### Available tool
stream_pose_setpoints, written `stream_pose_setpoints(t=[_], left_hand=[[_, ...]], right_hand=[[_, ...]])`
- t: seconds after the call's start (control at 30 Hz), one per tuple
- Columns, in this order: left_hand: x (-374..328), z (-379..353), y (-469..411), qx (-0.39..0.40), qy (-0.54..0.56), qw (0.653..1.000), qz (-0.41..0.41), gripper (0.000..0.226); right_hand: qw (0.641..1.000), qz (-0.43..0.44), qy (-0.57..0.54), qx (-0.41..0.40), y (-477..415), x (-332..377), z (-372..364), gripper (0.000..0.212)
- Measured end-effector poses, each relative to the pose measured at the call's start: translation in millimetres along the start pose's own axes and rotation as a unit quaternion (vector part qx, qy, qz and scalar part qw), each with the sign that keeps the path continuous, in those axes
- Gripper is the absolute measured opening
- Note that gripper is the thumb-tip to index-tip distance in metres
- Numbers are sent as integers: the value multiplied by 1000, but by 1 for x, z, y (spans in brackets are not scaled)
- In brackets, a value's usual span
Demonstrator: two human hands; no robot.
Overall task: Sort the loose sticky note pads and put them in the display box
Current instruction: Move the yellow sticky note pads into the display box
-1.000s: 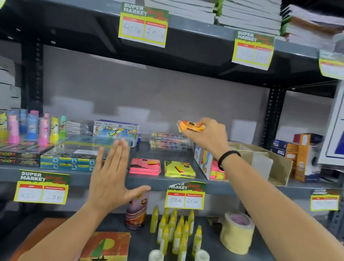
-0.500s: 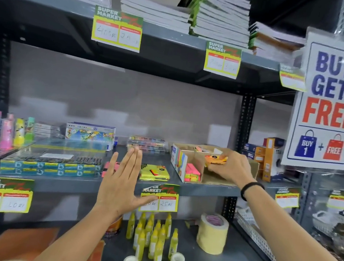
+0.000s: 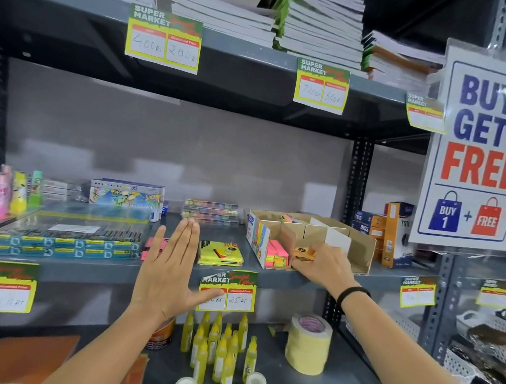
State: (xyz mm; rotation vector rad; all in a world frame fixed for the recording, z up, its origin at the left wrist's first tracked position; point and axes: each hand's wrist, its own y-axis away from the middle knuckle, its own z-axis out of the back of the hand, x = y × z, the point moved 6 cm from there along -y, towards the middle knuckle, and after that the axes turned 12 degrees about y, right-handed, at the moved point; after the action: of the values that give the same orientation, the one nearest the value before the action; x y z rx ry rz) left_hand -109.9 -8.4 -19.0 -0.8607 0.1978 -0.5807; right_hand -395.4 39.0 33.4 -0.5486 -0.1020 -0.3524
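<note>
A cardboard display box [image 3: 359, 256] with dividers stands on the middle shelf, right of centre. Pink and yellow pads [image 3: 277, 253] fill its front left compartment. My right hand [image 3: 323, 264] grips an orange sticky note pad [image 3: 303, 253] and holds it low in the front compartment beside them. A yellow pad [image 3: 221, 252] lies loose on the shelf left of the box. A pink pad [image 3: 149, 245] lies further left, mostly hidden behind my left hand [image 3: 168, 273]. That hand hovers flat with fingers spread in front of the shelf edge and holds nothing.
Pencil boxes [image 3: 63, 242] and glue sticks [image 3: 7, 191] fill the shelf's left. Orange and blue boxes [image 3: 391, 234] stand right of the display box. Below are yellow glue bottles [image 3: 219, 351] and a masking tape roll [image 3: 309, 343]. A promotion sign [image 3: 478, 150] hangs at right.
My right hand has carried the orange pad from above the box down into its front compartment. The view has shifted right. My left hand has stayed open and nearly still.
</note>
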Motion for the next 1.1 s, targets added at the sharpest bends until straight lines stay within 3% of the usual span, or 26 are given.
stream_pose_setpoints(t=[0.37,0.63,0.77,0.9,1.0,1.1], left_hand=[[-1,0,-1,2,0,1000,-1,124],[33,19,10,18,-11,998,54,125],[68,33,22,25,-28,996,83,127],[75,41,23,42,-38,994,88,132],[83,42,26,50,-44,992,110,134],[88,41,31,45,-44,991,116,134]], right_hand=[[999,46,25,9,2,0,3,44],[987,40,-55,-143,10,29,58,44],[970,112,-57,-206,29,94,65,42],[985,150,46,-76,43,165,33,62],[987,132,84,20,43,180,0,69],[987,119,90,60,39,176,-21,69]])
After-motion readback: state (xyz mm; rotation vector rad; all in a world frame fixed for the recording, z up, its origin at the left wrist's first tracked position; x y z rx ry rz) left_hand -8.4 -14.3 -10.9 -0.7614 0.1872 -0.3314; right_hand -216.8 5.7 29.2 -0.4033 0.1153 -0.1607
